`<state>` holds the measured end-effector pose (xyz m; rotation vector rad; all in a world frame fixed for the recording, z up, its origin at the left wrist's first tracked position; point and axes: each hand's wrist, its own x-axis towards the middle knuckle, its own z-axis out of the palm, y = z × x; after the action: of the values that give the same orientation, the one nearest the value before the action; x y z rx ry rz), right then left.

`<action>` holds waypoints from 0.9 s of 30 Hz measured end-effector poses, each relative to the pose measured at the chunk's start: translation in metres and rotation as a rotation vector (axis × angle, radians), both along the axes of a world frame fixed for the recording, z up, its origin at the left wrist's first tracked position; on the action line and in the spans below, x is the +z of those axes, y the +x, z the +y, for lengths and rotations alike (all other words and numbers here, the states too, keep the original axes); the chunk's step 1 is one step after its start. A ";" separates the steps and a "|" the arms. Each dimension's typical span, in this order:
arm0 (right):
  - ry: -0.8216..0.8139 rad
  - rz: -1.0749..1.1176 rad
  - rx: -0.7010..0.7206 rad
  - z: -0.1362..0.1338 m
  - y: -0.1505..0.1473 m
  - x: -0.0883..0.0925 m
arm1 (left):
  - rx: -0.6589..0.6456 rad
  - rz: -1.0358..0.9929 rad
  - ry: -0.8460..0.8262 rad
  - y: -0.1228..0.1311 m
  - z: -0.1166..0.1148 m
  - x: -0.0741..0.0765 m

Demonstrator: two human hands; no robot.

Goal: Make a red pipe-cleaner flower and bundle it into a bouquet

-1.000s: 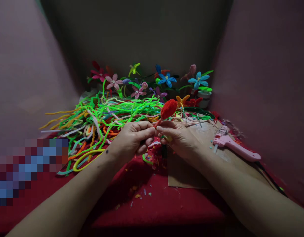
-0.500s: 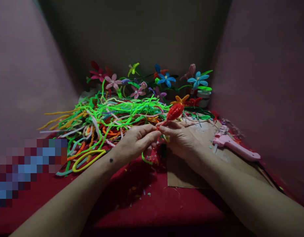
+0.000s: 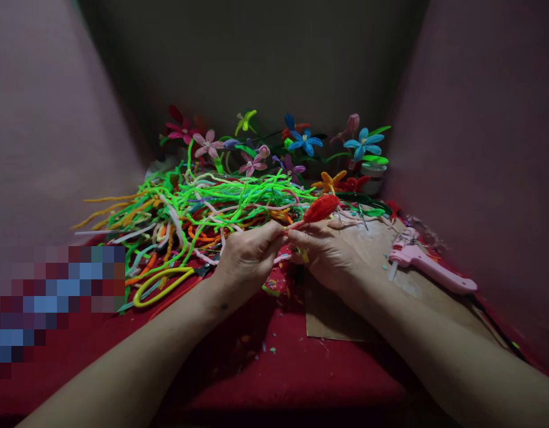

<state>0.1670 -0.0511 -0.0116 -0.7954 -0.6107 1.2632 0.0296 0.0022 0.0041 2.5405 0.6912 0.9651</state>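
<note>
Red fuzzy bud (image 3: pixel 321 210), long axis aslant, tip up-R, L hand (image 3: pixel 250 252) & R hand (image 3: pixel 330 257) together, pinching stem (image 3: pixel 296 226)

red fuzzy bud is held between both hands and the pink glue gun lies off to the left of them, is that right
Not quite: the head view shows the pink glue gun lying off to the right, not the left. The red fuzzy bud is indeed held between the left hand and the right hand.
</note>
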 end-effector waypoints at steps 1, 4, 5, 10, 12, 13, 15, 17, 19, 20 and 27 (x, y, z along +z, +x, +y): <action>0.015 0.004 0.012 -0.001 0.000 0.001 | 0.011 -0.027 -0.069 0.000 -0.001 0.003; 0.049 0.018 0.047 -0.001 0.000 0.004 | 0.011 -0.106 -0.346 0.001 -0.004 0.013; 0.054 0.020 0.051 -0.001 0.000 0.004 | 0.000 -0.128 -0.437 0.001 -0.005 0.016; 0.019 -0.016 0.034 0.001 0.001 0.003 | -0.074 -0.190 -0.772 0.002 -0.005 0.022; -0.005 -0.023 0.042 0.001 0.002 0.002 | -0.109 -0.202 -0.850 0.002 -0.003 0.021; -0.012 -0.026 0.047 0.002 0.002 0.001 | -0.127 -0.208 -0.879 0.002 -0.001 0.020; -0.016 -0.035 0.056 0.002 0.003 -0.001 | -0.157 -0.216 -0.928 0.001 0.000 0.018; -0.010 -0.039 0.056 0.002 0.004 -0.002 | -0.174 -0.219 -0.965 0.001 0.002 0.017; -0.007 -0.045 0.058 0.003 0.004 -0.002 | -0.182 -0.221 -0.987 0.001 0.002 0.017; -0.007 -0.049 0.059 0.003 0.004 -0.003 | -0.184 -0.220 -0.992 0.001 0.002 0.017; 0.109 -0.112 0.067 0.004 0.003 -0.004 | -0.162 -0.206 -0.945 0.002 0.001 0.019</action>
<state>0.1697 -0.0471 -0.0156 -0.7637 -0.7961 1.2414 0.0320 0.0028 0.0226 1.6134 0.6537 0.6114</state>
